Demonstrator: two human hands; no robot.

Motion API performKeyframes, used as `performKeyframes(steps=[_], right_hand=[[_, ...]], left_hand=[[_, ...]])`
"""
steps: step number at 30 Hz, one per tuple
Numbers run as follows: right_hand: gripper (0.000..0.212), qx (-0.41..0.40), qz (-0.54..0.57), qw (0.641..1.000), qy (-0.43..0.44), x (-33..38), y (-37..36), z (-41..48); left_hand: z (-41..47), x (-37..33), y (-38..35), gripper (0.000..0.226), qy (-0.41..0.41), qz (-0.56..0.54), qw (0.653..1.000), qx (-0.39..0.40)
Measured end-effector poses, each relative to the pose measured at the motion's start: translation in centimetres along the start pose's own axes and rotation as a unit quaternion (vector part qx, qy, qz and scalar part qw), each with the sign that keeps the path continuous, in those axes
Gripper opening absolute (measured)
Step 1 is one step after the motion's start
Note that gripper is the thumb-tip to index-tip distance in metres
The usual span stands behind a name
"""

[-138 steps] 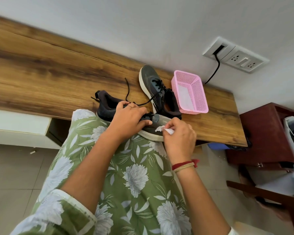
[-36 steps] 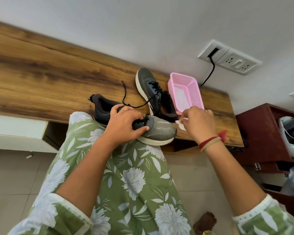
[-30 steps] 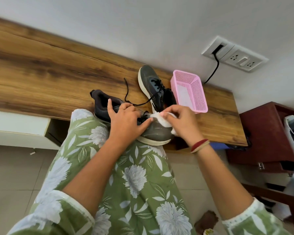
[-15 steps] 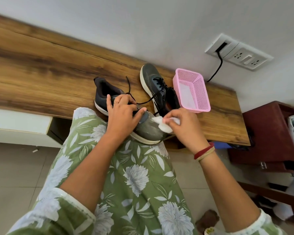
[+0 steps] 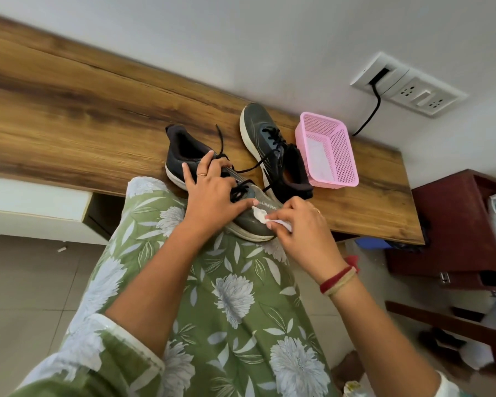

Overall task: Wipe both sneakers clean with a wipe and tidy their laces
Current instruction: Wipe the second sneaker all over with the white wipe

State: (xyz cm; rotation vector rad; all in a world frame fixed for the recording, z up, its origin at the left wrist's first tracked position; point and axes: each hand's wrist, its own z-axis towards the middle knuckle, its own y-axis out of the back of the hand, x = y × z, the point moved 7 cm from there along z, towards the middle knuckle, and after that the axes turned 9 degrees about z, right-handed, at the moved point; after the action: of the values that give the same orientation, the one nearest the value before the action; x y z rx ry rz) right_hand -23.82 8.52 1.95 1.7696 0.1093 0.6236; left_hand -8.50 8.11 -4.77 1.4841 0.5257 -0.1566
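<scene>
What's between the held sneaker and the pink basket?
The other sneaker, on the desk, its heel end beside the basket. The head view shows it.

near sneaker [image 5: 248, 223] under the fingers of the left hand [image 5: 212, 196]; wipe [image 5: 259, 214] at the right hand [image 5: 301, 224] fingertips, on its toe; second sneaker [image 5: 258, 121] beyond the fingers, basket [image 5: 341, 150] right of it.

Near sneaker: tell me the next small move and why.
Probably drag the wipe down toward the sole rim: the right hand pinches it on the toe of the near sneaker, while the left hand grips that shoe steady.
</scene>
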Motion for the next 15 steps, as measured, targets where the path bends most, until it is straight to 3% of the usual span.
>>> performKeyframes(steps=[5, 9, 13, 15], right_hand=[[0.011, 0.052, 0.085, 0.995, -0.015, -1.1, 1.5, 0.6], [0.012, -0.084, 0.204, 0.975, -0.029, -1.1, 3.8, 3.0], [0.018, -0.064, 0.177, 0.981, -0.044, -0.8, 1.7, 5.0], [0.018, -0.062, 0.177, 0.980, -0.065, -1.7, 1.0, 5.2]], left_hand=[[0.2, 0.1, 0.2, 0.048, -0.002, -0.031, 0.999, -0.025], [0.3, 0.0, 0.2, 0.048, 0.000, -0.051, 0.998, -0.041], [0.5, 0.2, -0.2, 0.090, -0.078, -0.103, 0.990, 0.057], [0.4, 0.4, -0.4, 0.102, -0.118, -0.075, 0.985, 0.102]])
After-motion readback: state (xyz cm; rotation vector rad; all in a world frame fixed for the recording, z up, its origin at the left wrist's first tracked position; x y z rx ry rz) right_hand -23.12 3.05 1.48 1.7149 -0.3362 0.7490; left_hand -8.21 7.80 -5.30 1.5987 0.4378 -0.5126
